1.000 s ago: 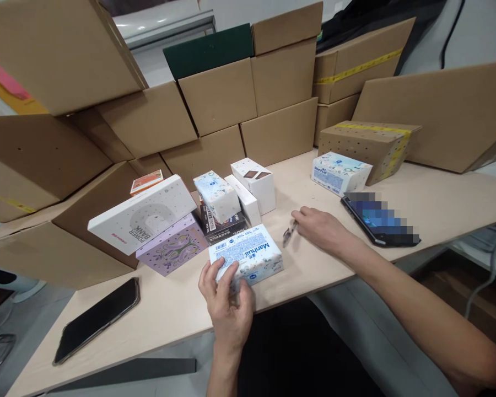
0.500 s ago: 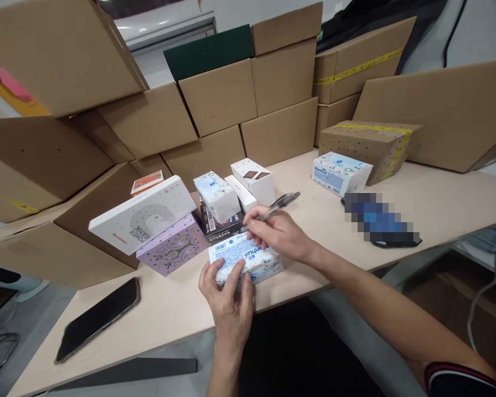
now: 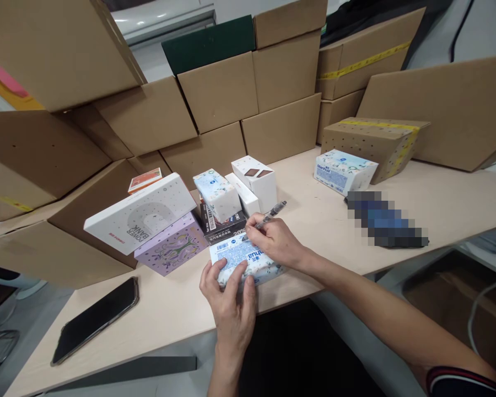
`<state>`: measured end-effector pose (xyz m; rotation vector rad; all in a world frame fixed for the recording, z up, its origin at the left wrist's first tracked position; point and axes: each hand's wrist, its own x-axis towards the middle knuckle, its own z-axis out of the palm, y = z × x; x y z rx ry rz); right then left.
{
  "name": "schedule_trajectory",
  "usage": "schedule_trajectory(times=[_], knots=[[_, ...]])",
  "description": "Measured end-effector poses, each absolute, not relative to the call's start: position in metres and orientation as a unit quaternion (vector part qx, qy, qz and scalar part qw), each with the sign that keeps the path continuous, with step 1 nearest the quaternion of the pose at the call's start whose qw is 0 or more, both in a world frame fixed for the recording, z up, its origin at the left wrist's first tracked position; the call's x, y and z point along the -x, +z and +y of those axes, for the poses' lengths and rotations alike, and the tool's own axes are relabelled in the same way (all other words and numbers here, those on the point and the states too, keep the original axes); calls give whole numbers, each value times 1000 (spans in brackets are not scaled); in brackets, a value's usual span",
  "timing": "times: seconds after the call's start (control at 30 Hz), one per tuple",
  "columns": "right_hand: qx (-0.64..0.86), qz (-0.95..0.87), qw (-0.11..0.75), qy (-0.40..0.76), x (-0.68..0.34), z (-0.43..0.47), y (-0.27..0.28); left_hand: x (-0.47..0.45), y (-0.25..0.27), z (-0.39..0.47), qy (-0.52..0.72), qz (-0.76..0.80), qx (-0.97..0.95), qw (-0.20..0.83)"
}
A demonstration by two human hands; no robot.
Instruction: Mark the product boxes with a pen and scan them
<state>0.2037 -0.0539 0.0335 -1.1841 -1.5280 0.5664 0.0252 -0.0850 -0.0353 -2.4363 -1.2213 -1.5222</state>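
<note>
A pale blue floral tissue pack (image 3: 240,255) printed "Manhua" lies at the table's front edge. My left hand (image 3: 231,298) holds it from the near side, with spread fingers pressing on its face. My right hand (image 3: 275,240) is closed round a pen (image 3: 273,215), whose tip end is at the pack's far edge; the exact contact is hidden by the fingers. Just behind the pack is a dark box (image 3: 227,229), with a second tissue pack (image 3: 217,193) on it. White boxes (image 3: 256,184) stand beside that pack.
At left, a white power bank box (image 3: 144,212) leans on a purple box (image 3: 171,245). A phone (image 3: 95,320) lies near the left front edge. A third tissue pack (image 3: 345,171) and a pixelated dark item (image 3: 386,220) are at right. Cardboard boxes (image 3: 215,94) line the back.
My right hand and the pen have shifted slightly, and the pen now stands a little steeper. My left hand stays on the tissue pack. The view has moved a little.
</note>
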Motion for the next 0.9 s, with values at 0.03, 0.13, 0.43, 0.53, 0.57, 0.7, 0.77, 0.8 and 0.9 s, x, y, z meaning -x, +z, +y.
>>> schedule_trajectory(times=[0.03, 0.13, 0.43, 0.53, 0.57, 0.7, 0.77, 0.8, 0.9], knots=[[498, -641, 534, 237, -203, -54, 33, -25, -35, -85, -487, -392, 780, 9], [503, -652, 520, 229, -203, -54, 34, -25, -35, -85, -490, -393, 778, 8], [503, -660, 510, 227, -202, -55, 35, -27, -35, -84, -492, -390, 778, 15], [502, -661, 509, 228, -202, -54, 35, -26, -35, -84, -491, -391, 778, 14], [502, -661, 510, 228, -202, -54, 35, -26, -36, -84, -491, -391, 778, 13], [502, -659, 511, 229, -202, -54, 35, -26, -36, -84, -492, -388, 779, 12], [502, -659, 511, 230, -202, -54, 35, -26, -36, -84, -492, -391, 778, 12], [502, -659, 511, 230, -202, -54, 35, -26, -36, -84, -491, -393, 777, 11], [501, -660, 510, 230, -202, -54, 35, -26, -36, -84, -492, -392, 777, 8]])
